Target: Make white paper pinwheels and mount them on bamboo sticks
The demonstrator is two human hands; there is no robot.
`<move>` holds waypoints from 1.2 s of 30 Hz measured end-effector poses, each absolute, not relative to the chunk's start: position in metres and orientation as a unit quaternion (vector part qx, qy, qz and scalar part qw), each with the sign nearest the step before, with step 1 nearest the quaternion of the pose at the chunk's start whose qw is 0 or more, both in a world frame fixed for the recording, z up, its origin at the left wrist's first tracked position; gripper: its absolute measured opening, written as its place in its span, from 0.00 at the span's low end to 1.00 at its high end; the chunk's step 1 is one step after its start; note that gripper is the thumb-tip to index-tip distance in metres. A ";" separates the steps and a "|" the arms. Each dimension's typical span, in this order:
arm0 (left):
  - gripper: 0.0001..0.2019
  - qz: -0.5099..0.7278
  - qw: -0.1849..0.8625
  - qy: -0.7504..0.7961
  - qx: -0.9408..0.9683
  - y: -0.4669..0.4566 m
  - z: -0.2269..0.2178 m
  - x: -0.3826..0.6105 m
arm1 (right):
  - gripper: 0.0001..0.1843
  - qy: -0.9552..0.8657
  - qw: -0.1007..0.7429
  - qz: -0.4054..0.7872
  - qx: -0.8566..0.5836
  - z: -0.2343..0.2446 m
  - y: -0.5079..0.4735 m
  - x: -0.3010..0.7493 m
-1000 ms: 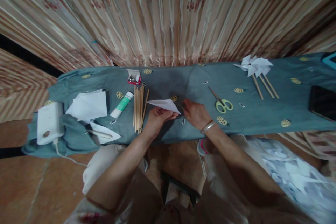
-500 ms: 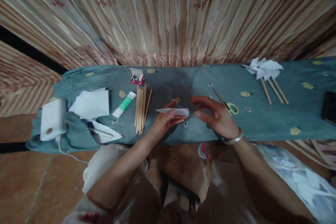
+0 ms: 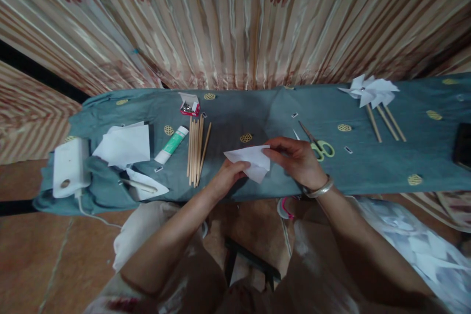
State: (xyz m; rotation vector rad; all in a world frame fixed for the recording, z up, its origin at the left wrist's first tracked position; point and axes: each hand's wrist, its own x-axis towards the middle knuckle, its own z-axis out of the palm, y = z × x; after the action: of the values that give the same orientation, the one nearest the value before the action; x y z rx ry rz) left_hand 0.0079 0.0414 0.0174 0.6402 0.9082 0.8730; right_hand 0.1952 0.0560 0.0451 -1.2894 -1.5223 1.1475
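Both hands hold a folded white paper piece (image 3: 252, 162) just above the front edge of a table draped in blue-grey cloth (image 3: 235, 113). My left hand (image 3: 225, 180) pinches the paper's lower left side from below. My right hand (image 3: 299, 161), with a silver bangle on the wrist, pinches its upper right corner. Green-handled scissors (image 3: 319, 146) lie just right of my right hand. A bundle of wooden sticks (image 3: 196, 150) lies left of my left hand.
A green-and-white glue tube (image 3: 171, 144), a small red box of pins (image 3: 189, 105), stacked white paper sheets (image 3: 124, 144) and a white charger block (image 3: 68, 167) lie at the left. Finished paper pinwheels on sticks (image 3: 373, 95) lie at the far right. A striped curtain hangs behind.
My right hand had drawn back from the paper and opened; now it grips the paper's right corner. The paper has turned from edge-on to show its flat face.
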 end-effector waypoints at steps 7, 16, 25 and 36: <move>0.21 0.394 0.687 0.455 0.408 0.050 0.005 -0.002 | 0.21 -0.550 0.411 0.460 -0.564 0.025 0.067 0.210; 0.21 0.292 0.184 0.441 0.828 0.045 -0.006 -0.014 | 0.26 -0.742 0.272 0.186 -0.584 0.005 0.046 0.224; 0.13 0.193 0.079 0.342 0.916 0.028 -0.006 -0.004 | 0.26 -0.863 0.204 0.050 -0.460 -0.008 0.031 0.224; 0.09 0.238 0.089 0.350 0.902 0.027 -0.002 -0.009 | 0.12 -0.871 0.222 0.135 -0.418 0.007 0.031 0.231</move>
State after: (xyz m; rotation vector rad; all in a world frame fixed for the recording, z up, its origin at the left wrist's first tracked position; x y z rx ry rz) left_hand -0.0094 0.0273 -0.0021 2.6825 1.0407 0.7072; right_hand 0.2311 0.0310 0.0071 -1.1545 -2.4057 0.3720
